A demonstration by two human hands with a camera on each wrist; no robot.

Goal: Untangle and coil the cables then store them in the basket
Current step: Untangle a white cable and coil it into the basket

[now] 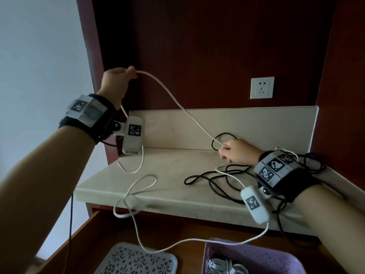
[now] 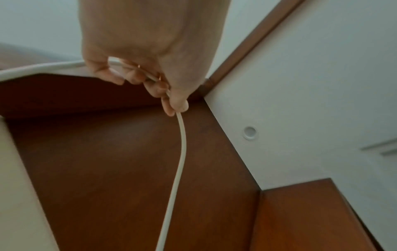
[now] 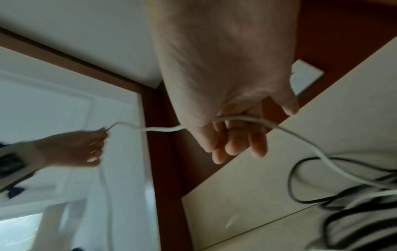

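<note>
A white cable (image 1: pixel 177 101) stretches between my two hands above the pale counter (image 1: pixel 169 169). My left hand (image 1: pixel 118 76) is raised at the upper left and grips the white cable (image 2: pixel 180 144) in its curled fingers (image 2: pixel 137 78). My right hand (image 1: pixel 235 151) sits low over the counter by the backsplash, with the white cable (image 3: pixel 279 127) running through its curled fingers (image 3: pixel 236 144). A black cable (image 1: pixel 217 178) lies tangled on the counter under and around my right wrist. The purple basket (image 1: pixel 266 256) at the bottom right holds a coiled white cable (image 1: pixel 225 267).
A white perforated lid or tray (image 1: pixel 136 260) lies on the brown surface left of the basket. A wall socket (image 1: pixel 262 87) sits on the dark wood back panel. Loose white cable loops (image 1: pixel 138 190) hang over the counter's front edge.
</note>
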